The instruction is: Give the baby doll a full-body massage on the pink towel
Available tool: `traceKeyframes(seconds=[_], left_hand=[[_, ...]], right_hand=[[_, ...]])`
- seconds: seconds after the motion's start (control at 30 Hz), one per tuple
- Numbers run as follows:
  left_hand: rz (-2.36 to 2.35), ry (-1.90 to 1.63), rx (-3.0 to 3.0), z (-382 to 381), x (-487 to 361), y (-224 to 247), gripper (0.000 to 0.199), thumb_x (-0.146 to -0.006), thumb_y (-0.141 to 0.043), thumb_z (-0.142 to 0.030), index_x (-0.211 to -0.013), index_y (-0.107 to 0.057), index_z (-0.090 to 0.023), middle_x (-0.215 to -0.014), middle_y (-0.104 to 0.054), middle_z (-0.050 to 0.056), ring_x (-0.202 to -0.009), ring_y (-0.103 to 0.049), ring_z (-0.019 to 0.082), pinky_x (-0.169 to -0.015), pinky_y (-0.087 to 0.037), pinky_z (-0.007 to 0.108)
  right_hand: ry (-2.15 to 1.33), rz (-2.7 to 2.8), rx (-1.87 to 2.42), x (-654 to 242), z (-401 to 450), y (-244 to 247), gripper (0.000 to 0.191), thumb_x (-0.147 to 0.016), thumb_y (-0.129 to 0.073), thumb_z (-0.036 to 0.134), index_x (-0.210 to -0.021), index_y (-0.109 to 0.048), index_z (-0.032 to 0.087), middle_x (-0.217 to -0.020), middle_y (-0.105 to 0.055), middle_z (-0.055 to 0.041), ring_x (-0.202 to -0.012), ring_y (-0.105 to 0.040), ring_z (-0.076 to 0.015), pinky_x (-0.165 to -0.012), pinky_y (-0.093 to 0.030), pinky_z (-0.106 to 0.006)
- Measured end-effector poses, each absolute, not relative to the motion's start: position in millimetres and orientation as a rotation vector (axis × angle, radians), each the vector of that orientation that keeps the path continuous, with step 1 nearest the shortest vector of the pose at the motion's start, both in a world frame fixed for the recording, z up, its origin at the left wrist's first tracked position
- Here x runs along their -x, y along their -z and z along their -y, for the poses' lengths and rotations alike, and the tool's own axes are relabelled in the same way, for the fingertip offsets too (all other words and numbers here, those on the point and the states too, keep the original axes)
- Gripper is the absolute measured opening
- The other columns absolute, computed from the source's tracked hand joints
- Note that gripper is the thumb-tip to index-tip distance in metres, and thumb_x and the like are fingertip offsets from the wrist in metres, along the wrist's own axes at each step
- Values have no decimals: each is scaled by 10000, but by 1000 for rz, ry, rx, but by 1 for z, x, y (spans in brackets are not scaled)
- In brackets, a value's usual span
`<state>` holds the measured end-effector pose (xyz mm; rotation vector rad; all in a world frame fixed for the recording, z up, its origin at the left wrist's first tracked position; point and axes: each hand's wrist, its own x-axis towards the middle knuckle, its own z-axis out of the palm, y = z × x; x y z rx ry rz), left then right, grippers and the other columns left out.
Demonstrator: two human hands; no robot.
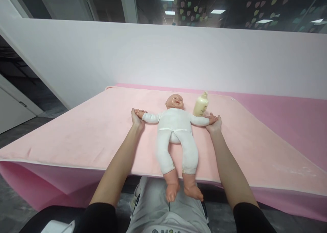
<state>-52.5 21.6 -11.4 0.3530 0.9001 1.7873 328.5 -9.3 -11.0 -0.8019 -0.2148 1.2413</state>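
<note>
A baby doll with a white cloth body lies on its back, arms stretched out to both sides. Its feet hang past the table's front edge. My left hand is closed around the doll's hand on the left side. On the other side, my right hand grips the doll's other hand from below. Some of my fingers are hidden behind the doll's hands. A pale yellow pump bottle stands upright beside the doll's head, just behind the arm my right hand holds.
A light pink towel-like mat covers most of the table, over a darker pink cover. A white wall with dark glass above it rises behind. My lap is under the front edge.
</note>
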Motion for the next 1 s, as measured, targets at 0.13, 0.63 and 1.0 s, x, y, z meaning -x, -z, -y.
traceKeyframes(seconds=[0.13, 0.63, 1.0], left_hand=[[-912, -1761, -342, -21, 53, 10, 458, -833, -390, -622, -684, -478, -198, -674, -538, 25, -617, -574, 120, -694, -503, 255], [-1016, -1720, -713, -19, 44, 15, 273, -841, -553, -430, -809, -550, -159, -788, -646, 67, -730, -630, 133, -732, -488, 253], [-861, -1451, -777, -22, 69, 18, 370, -758, -685, -333, -1064, -486, -269, -953, -620, 56, -849, -643, 164, -775, -519, 322]], right_hand=[[-1211, 239, 826, -328, 7, 12, 325, -905, -303, 500, -858, -484, 234, -569, -420, 67, -515, -499, -107, -646, -512, -284], [-1090, 451, 810, -319, 5, 17, 564, -897, -156, 631, -968, -538, 221, -643, -537, 32, -580, -572, -98, -687, -529, -267], [-964, 812, 997, -320, 13, 23, 371, -697, -715, 428, -946, -640, 164, -760, -687, -27, -758, -636, -142, -679, -526, -251]])
